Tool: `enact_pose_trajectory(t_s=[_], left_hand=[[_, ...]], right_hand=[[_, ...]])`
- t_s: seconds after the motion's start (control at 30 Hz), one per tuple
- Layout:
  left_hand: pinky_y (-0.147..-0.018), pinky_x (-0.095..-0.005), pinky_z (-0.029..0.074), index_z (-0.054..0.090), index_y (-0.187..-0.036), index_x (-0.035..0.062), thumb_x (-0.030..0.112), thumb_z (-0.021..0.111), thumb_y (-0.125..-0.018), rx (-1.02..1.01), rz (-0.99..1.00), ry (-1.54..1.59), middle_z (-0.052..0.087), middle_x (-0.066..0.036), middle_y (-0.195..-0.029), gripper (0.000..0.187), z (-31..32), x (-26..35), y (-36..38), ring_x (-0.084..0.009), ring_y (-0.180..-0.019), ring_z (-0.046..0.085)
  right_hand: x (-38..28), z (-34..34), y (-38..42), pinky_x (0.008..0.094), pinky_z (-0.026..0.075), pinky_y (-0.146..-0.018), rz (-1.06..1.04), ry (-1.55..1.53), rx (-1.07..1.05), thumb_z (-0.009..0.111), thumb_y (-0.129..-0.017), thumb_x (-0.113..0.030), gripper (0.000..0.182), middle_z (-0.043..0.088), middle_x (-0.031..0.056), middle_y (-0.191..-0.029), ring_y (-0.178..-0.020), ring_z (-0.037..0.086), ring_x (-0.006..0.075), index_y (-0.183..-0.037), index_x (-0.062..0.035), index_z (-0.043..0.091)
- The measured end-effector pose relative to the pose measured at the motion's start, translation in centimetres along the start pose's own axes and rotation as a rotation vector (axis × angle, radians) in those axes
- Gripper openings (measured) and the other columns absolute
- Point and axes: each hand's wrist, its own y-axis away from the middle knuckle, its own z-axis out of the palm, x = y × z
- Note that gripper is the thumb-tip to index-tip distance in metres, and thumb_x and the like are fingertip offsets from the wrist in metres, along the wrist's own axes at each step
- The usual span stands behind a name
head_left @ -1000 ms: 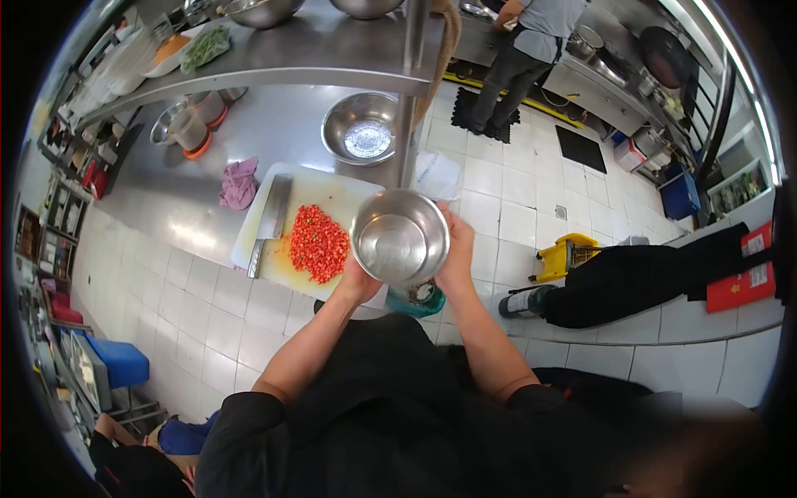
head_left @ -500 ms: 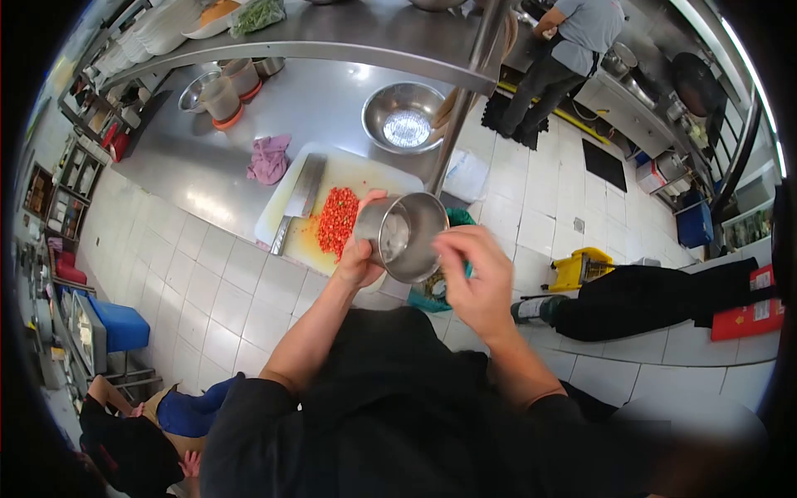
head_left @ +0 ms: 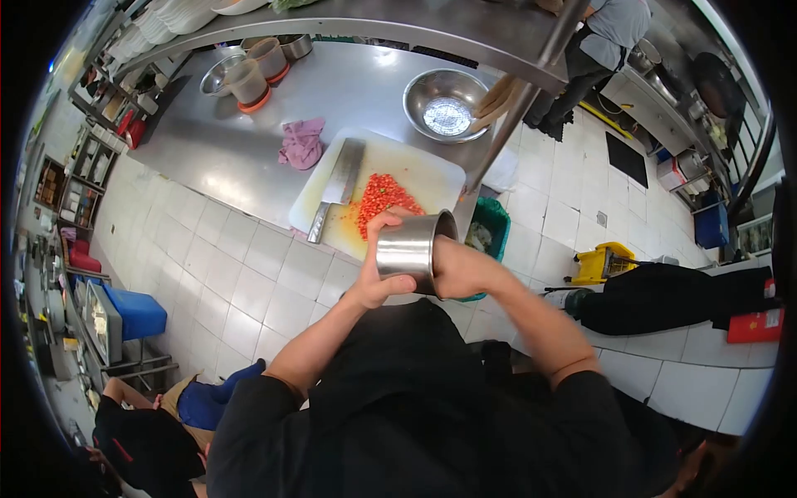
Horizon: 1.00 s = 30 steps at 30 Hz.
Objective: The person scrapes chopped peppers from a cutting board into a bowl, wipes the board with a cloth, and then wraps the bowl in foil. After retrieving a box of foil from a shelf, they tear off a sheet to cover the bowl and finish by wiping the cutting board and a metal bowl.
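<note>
My left hand is wrapped around a shiny round stainless-steel container, tilted with its mouth to the right. Into that mouth reaches my right hand, its fingers hidden inside, so I cannot see whether they grip anything. Just beyond the container lies a white cutting board bearing a pile of finely chopped red chillies. A cleaver rests on the board's left side, handle toward me.
A steel bowl sits behind the board, and a pink cloth lies left of it. A teal bin stands at the counter's right end. An overhead shelf and its post are close by. Other people work nearby.
My right hand has moved from the container's rim into its mouth. The container has turned, so its side now faces me and its inside is hidden. The view has shifted.
</note>
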Motion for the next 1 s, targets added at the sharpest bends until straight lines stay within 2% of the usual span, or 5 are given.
enact_pose_trajectory(t_s=[0.07,0.27,0.47,0.6,1.0], left_hand=[[-0.114,-0.044,0.033,0.027,-0.147,0.0162,0.035,0.091,-0.073,0.078,-0.165,0.18,0.035,-0.013,-0.146,0.099,-0.7,0.3,0.8,-0.0288,-0.138,0.039],[-0.095,-0.0518,0.058,0.03,-0.159,0.0186,0.062,0.059,-0.097,0.152,-0.477,0.596,0.043,-0.013,-0.154,0.08,-10.9,3.1,1.4,-0.0334,-0.136,0.05],[-0.094,-0.0517,0.056,0.042,-0.152,0.013,0.08,0.048,-0.093,0.527,-0.503,0.391,0.056,-0.017,-0.143,0.089,-23.0,7.2,2.2,-0.039,-0.121,0.061],[-0.103,-0.0415,0.052,0.046,-0.15,0.0159,0.061,0.055,-0.101,0.529,-0.411,0.407,0.058,-0.007,-0.144,0.067,-31.3,5.6,3.3,-0.0253,-0.127,0.058],[-0.103,-0.0379,0.048,0.06,-0.129,0.0025,0.027,0.077,-0.095,0.46,-0.29,-0.025,0.067,-0.008,-0.124,0.046,-35.0,2.0,-2.9,-0.0188,-0.113,0.064]], right_hand=[[-3.7,-1.1,-0.8,0.0407,0.054,-0.081,0.129,0.224,-0.152,0.07,-0.078,-0.006,0.016,0.073,0.0181,-0.102,-0.092,0.069,0.0371,-0.091,0.0018,0.07],[-4.0,-0.6,-4.1,0.0375,0.051,-0.078,-0.125,1.137,0.664,0.067,-0.08,-0.007,0.02,0.059,0.0089,-0.088,-0.09,0.061,0.0256,-0.099,-0.002,0.066],[10.2,-1.4,1.1,0.0419,0.054,-0.074,0.478,0.385,1.68,0.065,-0.088,-0.007,0.019,0.069,0.0175,-0.088,-0.08,0.068,0.0342,-0.105,0.0005,0.062],[22.7,1.6,7.0,0.0421,0.057,-0.073,0.639,0.648,1.513,0.066,-0.089,-0.01,0.021,0.075,0.0201,-0.094,-0.085,0.074,0.0353,-0.107,0.0009,0.065],[6.2,16.4,-24.4,0.0523,0.057,-0.076,0.7,0.231,0.688,0.066,-0.096,-0.036,0.043,0.071,0.027,-0.091,-0.089,0.072,0.0455,-0.111,0.0025,0.053]])
